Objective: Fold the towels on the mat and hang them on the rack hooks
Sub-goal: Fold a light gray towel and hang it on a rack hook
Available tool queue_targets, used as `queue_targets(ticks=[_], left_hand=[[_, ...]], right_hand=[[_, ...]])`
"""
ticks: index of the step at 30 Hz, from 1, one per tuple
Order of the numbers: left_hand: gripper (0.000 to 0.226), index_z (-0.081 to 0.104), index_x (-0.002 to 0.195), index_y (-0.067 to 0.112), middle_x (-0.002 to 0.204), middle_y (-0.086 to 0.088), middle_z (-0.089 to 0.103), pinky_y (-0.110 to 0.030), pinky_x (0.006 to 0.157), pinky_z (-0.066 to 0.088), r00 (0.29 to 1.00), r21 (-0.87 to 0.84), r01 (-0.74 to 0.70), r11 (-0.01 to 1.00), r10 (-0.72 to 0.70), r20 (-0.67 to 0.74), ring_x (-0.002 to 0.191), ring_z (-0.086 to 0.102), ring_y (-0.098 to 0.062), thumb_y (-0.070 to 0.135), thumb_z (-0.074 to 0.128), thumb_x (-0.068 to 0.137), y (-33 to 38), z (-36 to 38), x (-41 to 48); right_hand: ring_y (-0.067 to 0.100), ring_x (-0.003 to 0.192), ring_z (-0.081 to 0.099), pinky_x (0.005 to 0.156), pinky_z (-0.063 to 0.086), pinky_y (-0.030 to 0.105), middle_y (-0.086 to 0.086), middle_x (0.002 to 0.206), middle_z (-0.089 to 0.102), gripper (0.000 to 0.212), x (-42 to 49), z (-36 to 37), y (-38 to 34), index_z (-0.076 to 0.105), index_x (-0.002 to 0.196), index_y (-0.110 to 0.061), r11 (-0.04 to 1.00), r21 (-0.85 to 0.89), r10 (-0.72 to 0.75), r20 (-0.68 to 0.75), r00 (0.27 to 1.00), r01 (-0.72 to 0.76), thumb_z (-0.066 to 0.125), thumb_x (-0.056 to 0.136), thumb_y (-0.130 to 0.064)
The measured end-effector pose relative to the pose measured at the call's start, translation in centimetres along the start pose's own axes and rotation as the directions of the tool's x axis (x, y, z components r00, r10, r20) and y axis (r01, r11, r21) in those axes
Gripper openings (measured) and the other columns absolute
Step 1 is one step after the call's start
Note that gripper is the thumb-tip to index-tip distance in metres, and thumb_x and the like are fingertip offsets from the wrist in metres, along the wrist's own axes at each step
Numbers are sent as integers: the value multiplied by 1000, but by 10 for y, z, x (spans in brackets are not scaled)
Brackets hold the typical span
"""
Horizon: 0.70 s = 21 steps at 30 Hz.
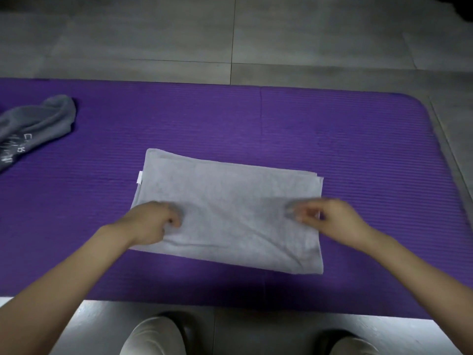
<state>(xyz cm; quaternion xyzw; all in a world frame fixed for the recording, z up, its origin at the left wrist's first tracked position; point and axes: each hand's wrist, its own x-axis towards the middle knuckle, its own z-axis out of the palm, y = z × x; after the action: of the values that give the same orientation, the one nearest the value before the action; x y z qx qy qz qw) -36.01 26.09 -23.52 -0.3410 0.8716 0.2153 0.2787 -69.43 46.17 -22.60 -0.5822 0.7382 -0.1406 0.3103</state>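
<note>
Pale-grey rectangular terry towel (230, 216) lies folded mid purple ribbed foam mat (358, 149). Left hand (153, 222) pinches its 9 o'clock side; right hand (332, 219), blurred at 3 o'clock, has an unclear grip.

The scene was dim and soft, with little fine detail anywhere. The floor (153, 34) beyond the mat (332, 129) lay in flat grey gloom, and the top right corner fell off to black. Nearer the camera, pale glare washed out the floor tiles at the bottom left and right. Both the left hand (151, 221) and the right hand (332, 219) were smeared by motion blur, so the lie of their fingers could not be read. Each threw a faint shadow onto the light towel (230, 196). Wide-angle distortion bowed the mat's far edge and bent its right side.
</note>
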Motion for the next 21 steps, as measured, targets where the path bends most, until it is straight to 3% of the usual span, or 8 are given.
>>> queue_targets(ticks=[2,4,6,8,12,15,19,21], left_hand=[[41,64,114,25,115,3,59,-33,92,43,970,-27,-15,1000,8,-241,108,52,-21,2,51,83,2,-7,10],[35,70,105,17,102,-7,64,-43,81,49,873,24,-70,997,73,-481,93,57,-33,-3,57,79,7,-17,23],[32,72,97,10,93,-12,67,-47,71,52,786,80,-89,993,119,-607,82,60,-38,-9,63,72,10,-27,42],[33,70,101,8,96,-14,67,-49,73,51,767,94,-58,994,105,-633,83,60,-38,-9,63,73,10,-36,61],[35,58,125,14,119,-11,60,-42,90,35,830,97,82,992,-14,-557,107,52,-35,15,56,90,6,-44,90],[27,65,111,10,107,-16,62,-43,86,33,831,152,93,984,7,-556,100,54,-36,19,63,86,-1,-44,96],[12,67,81,7,78,-15,63,-44,76,37,766,187,54,981,79,-638,75,58,-36,14,74,76,-13,-44,97],[12,64,78,9,73,-13,62,-42,77,33,724,164,85,983,52,-687,72,57,-34,17,72,77,-16,-47,97]], right_hand=[[22,96,63,87,46,37,-3,107,69,38,22,-6,12,67,115,-22,983,-162,45,-263,964,-90,67,83,-42],[36,103,57,90,41,45,10,111,65,49,42,-7,25,63,121,-15,937,-255,146,-329,933,-237,70,80,-41],[38,100,57,86,40,46,14,105,66,47,55,-6,33,66,116,-13,901,-319,178,-348,921,-294,75,77,-36],[37,88,59,78,41,45,14,88,67,34,61,-4,37,72,98,-12,893,-348,140,-390,910,-287,80,71,-31],[30,63,56,63,42,38,5,67,61,18,48,1,40,69,73,-13,915,-352,-30,-545,838,-196,70,70,-31],[22,68,51,68,39,32,-2,74,61,12,33,-1,35,66,78,-14,979,-178,-23,-580,814,-99,66,79,-26],[21,78,56,72,42,31,-8,80,61,16,38,-8,34,57,82,-26,924,371,262,-433,862,-94,62,89,-12],[26,81,59,75,45,39,-6,81,61,8,50,-7,39,57,85,-24,922,364,299,-452,840,-133,60,88,-18]])
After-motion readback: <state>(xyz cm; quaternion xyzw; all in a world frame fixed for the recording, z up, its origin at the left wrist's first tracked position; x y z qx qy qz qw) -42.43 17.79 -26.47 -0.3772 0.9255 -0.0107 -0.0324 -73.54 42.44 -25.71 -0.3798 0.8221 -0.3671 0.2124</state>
